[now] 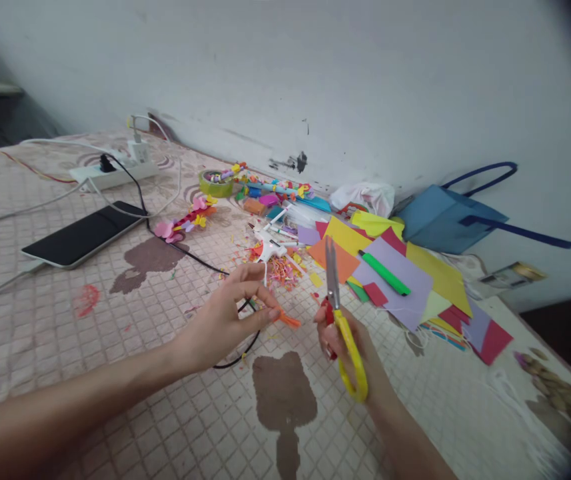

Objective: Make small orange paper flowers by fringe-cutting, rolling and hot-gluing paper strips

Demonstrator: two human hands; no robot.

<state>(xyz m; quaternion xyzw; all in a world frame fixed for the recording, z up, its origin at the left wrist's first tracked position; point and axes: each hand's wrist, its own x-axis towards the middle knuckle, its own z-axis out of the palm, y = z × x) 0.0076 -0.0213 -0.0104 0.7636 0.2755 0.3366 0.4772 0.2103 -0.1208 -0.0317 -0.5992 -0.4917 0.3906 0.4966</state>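
Observation:
My left hand (pixel 238 310) pinches a small orange fringed paper strip (pixel 289 320) between thumb and fingers; its fringed end points right. A thin white stick or string (pixel 266 272) rises by the fingertips; I cannot tell which it is. My right hand (pixel 348 340) grips scissors (pixel 332 273) with yellow and red handles, blades pointing up and nearly closed. The blades stand apart from the orange strip, to its right. Just beyond my left hand lies a white glue gun (pixel 269 247) among scattered paper clippings (pixel 288 270).
Coloured paper sheets (pixel 415 280) with a green marker (pixel 385 272) lie to the right, before a blue bag (pixel 450 217). On the left are a tablet-like device (pixel 88 233), a power strip (pixel 115 175) and a black cable (pixel 195 257). Green tape (pixel 215 187) and paper flowers (pixel 188 223) sit farther back.

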